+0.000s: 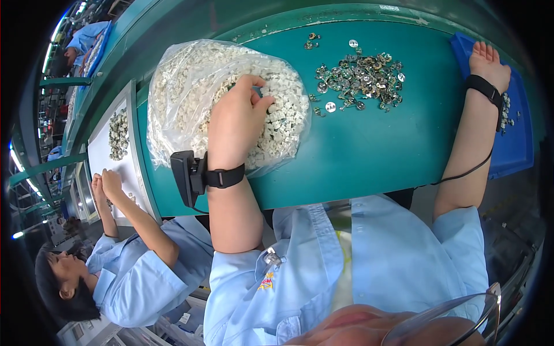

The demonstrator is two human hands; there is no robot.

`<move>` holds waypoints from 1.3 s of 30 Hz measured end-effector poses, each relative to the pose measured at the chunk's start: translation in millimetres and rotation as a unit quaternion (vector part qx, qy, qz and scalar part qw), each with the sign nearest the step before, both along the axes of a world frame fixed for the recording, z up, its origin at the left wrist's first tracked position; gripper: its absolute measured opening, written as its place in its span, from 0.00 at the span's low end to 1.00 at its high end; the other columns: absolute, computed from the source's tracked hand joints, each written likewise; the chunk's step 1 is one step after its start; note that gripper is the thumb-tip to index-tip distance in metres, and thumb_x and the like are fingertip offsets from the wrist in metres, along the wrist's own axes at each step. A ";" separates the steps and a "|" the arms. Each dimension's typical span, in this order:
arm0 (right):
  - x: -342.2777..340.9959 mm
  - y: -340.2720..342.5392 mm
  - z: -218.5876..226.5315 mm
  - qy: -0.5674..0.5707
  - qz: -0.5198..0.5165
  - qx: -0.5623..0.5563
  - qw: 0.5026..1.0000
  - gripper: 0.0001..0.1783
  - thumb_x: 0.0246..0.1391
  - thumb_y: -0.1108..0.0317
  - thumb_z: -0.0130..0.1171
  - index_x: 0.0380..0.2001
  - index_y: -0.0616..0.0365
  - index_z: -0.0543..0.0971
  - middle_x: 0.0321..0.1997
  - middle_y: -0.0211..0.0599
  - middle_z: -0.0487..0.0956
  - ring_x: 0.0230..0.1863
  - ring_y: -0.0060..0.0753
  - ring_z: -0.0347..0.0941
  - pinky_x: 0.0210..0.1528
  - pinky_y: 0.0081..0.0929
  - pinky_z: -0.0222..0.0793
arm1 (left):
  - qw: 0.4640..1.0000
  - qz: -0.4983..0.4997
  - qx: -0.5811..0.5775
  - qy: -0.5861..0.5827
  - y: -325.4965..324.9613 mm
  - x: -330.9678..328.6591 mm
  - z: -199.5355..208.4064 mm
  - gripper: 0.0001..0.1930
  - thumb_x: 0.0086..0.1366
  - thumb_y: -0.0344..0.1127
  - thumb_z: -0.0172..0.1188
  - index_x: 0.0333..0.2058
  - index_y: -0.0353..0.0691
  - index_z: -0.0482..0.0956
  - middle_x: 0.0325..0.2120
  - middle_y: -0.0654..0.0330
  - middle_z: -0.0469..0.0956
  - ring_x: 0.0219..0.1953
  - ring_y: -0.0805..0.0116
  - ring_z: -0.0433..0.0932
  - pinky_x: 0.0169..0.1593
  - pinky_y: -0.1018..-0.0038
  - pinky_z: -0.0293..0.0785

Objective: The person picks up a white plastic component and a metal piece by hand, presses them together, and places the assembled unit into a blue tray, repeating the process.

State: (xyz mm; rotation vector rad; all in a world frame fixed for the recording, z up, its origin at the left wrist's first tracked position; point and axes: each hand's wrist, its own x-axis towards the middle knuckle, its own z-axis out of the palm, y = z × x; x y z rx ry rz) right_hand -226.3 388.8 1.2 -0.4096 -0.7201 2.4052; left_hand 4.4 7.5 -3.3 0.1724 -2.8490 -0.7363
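My left hand (239,118) is over a clear plastic bag (173,86) full of small white block-shaped parts (284,109). Its thumb and index finger are spread apart just above the parts, and nothing shows between them. At the far right, my right hand (489,66) is above the rim of a blue tray (513,153), palm turned up and fingers loosely extended with nothing visible in them. Some small parts (506,112) lie in that tray, partly hidden by my wrist. Between my hands, a loose pile of small shiny metal parts (369,81) sits on the green tabletop (358,155).
A co-worker (133,271) sits to the left, both hands over a white tray (101,141) with a pile of small parts (119,135). The green raised edge (346,12) of the bench runs along the back. A cable (467,173) hangs from my right wrist strap.
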 end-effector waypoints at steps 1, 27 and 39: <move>7.0 -11.0 4.4 0.024 0.016 0.020 0.999 0.18 0.57 0.63 0.35 0.31 0.67 0.71 0.32 0.44 0.70 0.37 0.40 0.65 0.43 0.38 0.62 | 0.999 0.017 0.032 -0.040 3.5 -1.5 1.7 0.13 0.51 0.32 0.58 0.38 0.38 0.73 0.20 0.57 0.74 0.23 0.58 0.72 0.30 0.70 0.68; 112.4 -165.5 -4.4 0.224 0.395 0.743 0.491 0.09 0.42 0.67 0.58 0.28 0.59 0.74 0.31 0.34 0.72 0.38 0.37 0.66 0.43 0.29 0.60 | 0.777 -0.053 0.627 -0.028 28.7 -10.7 4.1 0.11 0.58 0.25 0.51 0.41 0.33 0.69 0.33 0.60 0.75 0.29 0.80 0.70 0.35 0.85 0.67; 114.0 -165.9 -6.6 0.276 0.347 0.770 0.458 0.06 0.47 0.68 0.55 0.26 0.60 0.72 0.27 0.31 0.70 0.33 0.30 0.66 0.37 0.24 0.61 | 0.722 -0.036 0.690 -0.030 30.0 -12.2 -1.1 0.10 0.61 0.31 0.49 0.40 0.35 0.70 0.29 0.62 0.74 0.25 0.79 0.69 0.32 0.84 0.66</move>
